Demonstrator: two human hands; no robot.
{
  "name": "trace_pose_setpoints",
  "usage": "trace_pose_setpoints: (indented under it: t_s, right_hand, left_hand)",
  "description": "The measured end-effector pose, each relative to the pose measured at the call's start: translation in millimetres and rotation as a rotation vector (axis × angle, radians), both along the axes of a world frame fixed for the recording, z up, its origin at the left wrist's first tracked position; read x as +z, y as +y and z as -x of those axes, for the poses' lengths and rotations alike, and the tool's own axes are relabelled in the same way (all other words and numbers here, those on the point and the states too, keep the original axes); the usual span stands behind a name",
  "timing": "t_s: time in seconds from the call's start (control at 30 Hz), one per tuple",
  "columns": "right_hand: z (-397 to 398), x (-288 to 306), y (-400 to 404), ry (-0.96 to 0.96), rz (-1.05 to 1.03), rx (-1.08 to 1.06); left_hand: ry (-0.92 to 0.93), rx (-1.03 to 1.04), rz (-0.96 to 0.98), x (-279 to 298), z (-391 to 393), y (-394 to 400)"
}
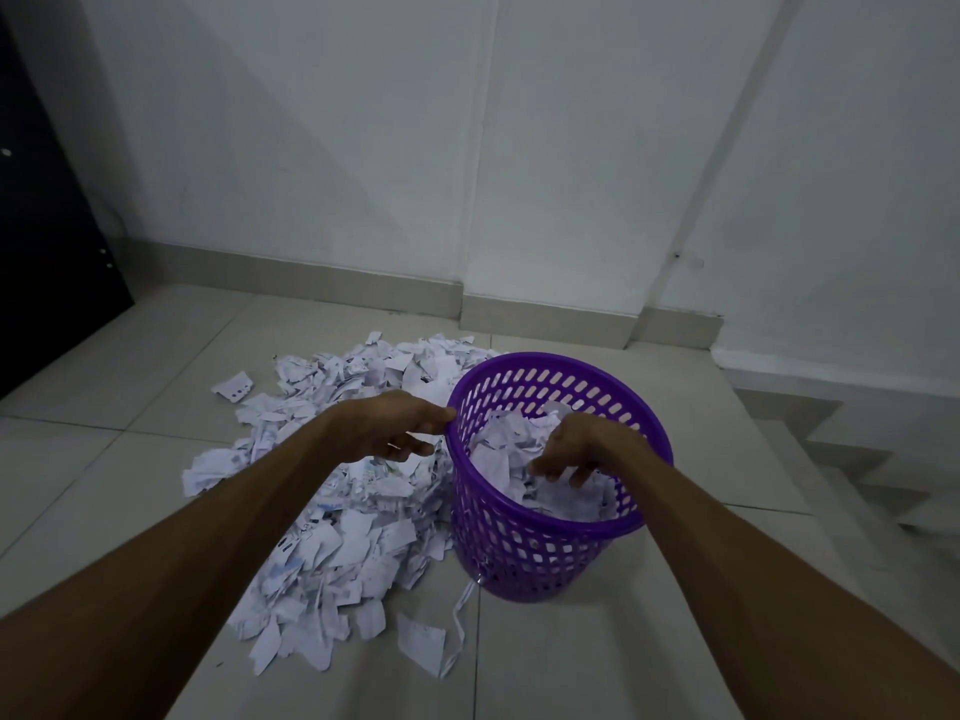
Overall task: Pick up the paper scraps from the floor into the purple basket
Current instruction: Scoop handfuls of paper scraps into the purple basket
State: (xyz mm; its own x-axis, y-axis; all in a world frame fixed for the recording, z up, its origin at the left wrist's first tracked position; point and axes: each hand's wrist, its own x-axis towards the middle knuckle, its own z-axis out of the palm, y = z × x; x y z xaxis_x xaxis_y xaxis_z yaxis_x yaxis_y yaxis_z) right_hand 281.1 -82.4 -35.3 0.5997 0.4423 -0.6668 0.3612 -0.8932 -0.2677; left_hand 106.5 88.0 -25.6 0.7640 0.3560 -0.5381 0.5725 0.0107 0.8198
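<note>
Purple basket (pixel 545 543) stands upright on the tiled floor (pixel 597 667), just right of the paper-scrap heap (pixel 332 522). Placement makes sense to me: the heap touches the basket's left wall, so each handful travels only a short way.

My left hand (pixel 400 428) sits at the basket's left rim, palm down, fingertips touching or just over the rim edge. Fingers look loosely extended, not curled around anything; I see no paper in it. My read is that it steadies the light plastic basket so it won't tip or slide while the other hand works (can't confirm actual pressure on the rim).

My right hand (pixel 571 452) hangs over the basket mouth, fingers spread and drooping downward, tips just above the scraps already in the basket (pixel 519 449). Nothing pinched that I can make out. Judged as the release end of a drop, or a light push to settle the load.

Progress: the basket is roughly filled to near the rim on the far side, yet the bulk of the scraps remains on the floor, spread from the wall side down toward me, with a few loose pieces and a thin paper strip (pixel 460 621) near the basket's base.

Risk: scraps mounded high may spill back over the rim. Compressing first seems wise.
</note>
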Motion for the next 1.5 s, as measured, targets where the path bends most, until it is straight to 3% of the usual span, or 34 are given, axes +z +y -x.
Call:
trace_pose_setpoints:
  t_s: [0.07, 0.13, 0.37, 0.47, 0.57, 0.83, 1.1, 1.2, 1.33, 1.5]
  right_hand:
    - [3.1, 3.5, 0.8, 0.014, 0.119, 0.037]
    - [5.9, 11.9, 4.4, 0.012, 0.113, 0.045]
    - [17.6, 39.8, 48.0, -0.367, -0.413, -0.022]
    - [45.1, 55.7, 72.5, -0.339, -0.641, 0.011]
    - [73.7, 61.9, 97.5, -0.202, -0.717, 0.029]
    - [127.7, 9.2, 155.5, 0.036, -0.525, 0.078]
    - [143.9, -75.7, 140.0, 0.202, 0.03, 0.131]
    - [139.8, -107.3, 139.3, 0.128, 0.072, 0.07]
    - [138.4, -125.5, 140.9, 0.212, 0.073, 0.033]
    - [149.7, -156.2, 153.5, 0.44, 0.007, -0.33]
  left_hand:
    - [-0.013, 0.001, -0.012, 0.4, -0.2, 1.9]
    - [-0.019, 0.001, -0.009, 1.1, 0.2, 2.2]
    - [-0.021, 0.061, 0.026, 5.0, 8.1, 12.0]
    - [-0.019, 0.103, 0.037, 5.0, 19.4, 23.3]
    - [-0.018, 0.115, 0.042, 5.2, 30.9, 35.0]
    - [-0.015, 0.228, 0.063, -18.9, 59.4, 78.1]
    - [0.248, 0.253, 0.099, -100.1, 104.3, 97.5]
    - [0.36, 0.225, 0.083, -122.8, 115.8, 98.4]
    - [0.445, 0.212, 0.148, -139.3, 119.9, 97.9]
    - [0.426, 0.256, 0.235, -154.4, 120.2, 102.0]
